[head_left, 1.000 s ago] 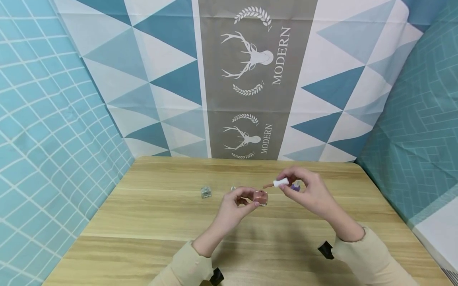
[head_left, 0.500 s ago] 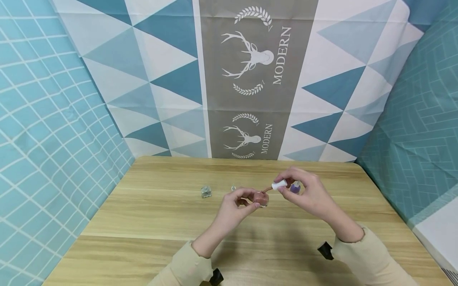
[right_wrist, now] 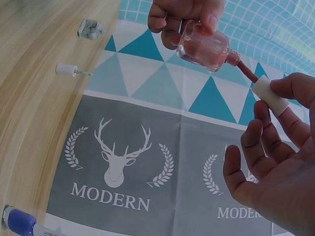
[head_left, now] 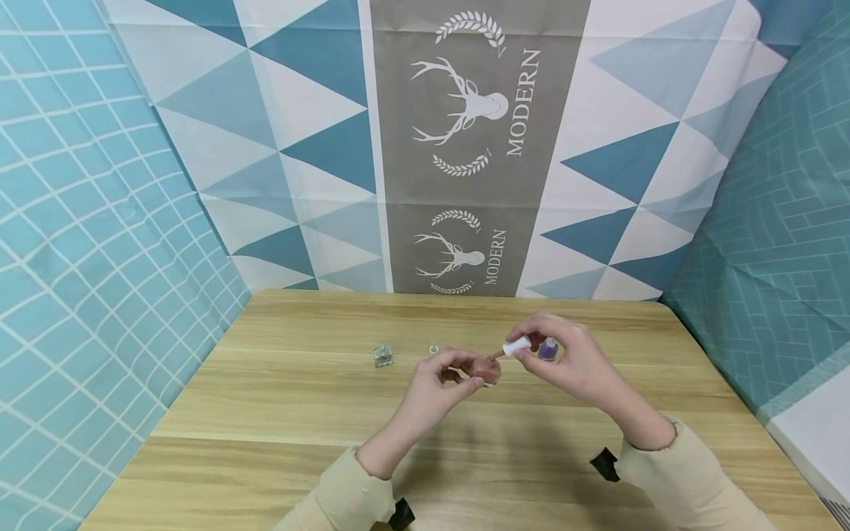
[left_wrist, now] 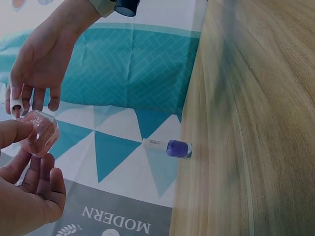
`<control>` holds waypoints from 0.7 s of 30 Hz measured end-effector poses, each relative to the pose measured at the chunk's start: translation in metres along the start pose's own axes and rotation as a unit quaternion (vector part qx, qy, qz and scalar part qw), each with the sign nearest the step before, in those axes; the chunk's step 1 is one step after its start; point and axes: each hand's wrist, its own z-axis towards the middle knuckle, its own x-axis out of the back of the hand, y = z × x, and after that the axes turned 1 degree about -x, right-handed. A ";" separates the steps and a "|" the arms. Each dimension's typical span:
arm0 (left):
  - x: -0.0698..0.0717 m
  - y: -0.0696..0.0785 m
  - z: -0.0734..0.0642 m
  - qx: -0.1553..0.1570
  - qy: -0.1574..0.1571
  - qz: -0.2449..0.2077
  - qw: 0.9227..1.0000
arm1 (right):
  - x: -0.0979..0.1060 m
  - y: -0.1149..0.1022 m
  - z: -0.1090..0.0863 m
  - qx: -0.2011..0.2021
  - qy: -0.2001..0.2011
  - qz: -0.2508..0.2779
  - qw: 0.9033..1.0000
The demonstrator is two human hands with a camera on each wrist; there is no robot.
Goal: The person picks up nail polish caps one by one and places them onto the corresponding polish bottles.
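Above the table, my left hand (head_left: 434, 383) pinches a square glass nail polish bottle (right_wrist: 204, 46) of pinkish-brown polish between thumb and fingers. The bottle is tilted, its mouth towards my right hand (head_left: 571, 361). That hand pinches the white cap (right_wrist: 269, 95) of the nail polish brush between thumb and fingers. The polish-coated brush (right_wrist: 247, 72) slants from the cap to the bottle's neck, its tip at the opening. How deep the tip sits is hard to tell.
On the wooden table (head_left: 299, 413) stands a clear nail polish bottle (head_left: 383, 356), uncapped. A loose white brush cap (right_wrist: 66, 69) is near it, behind my left hand. A purple nail polish bottle (head_left: 548, 349) with a white cap stands behind my right hand. Patterned cloths (head_left: 319, 147) surround the table.
A second ago the brush was held apart from the bottle. My right hand has brought it left and down to the bottle's mouth. The bottle has tilted slightly more towards the right hand.
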 end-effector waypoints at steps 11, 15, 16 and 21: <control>-0.001 0.001 -0.001 -0.006 -0.005 0.004 1.000 | 0.000 -0.002 0.002 -0.011 -0.015 -0.008 1.000; -0.001 0.001 -0.001 -0.007 -0.008 0.005 1.000 | 0.000 -0.002 0.002 -0.018 -0.022 -0.004 1.000; -0.001 0.002 -0.001 -0.007 -0.007 0.006 1.000 | 0.000 -0.002 0.002 -0.020 -0.024 -0.002 1.000; -0.002 0.000 -0.001 -0.006 -0.004 0.004 1.000 | -0.001 -0.003 0.003 -0.024 -0.032 0.007 0.999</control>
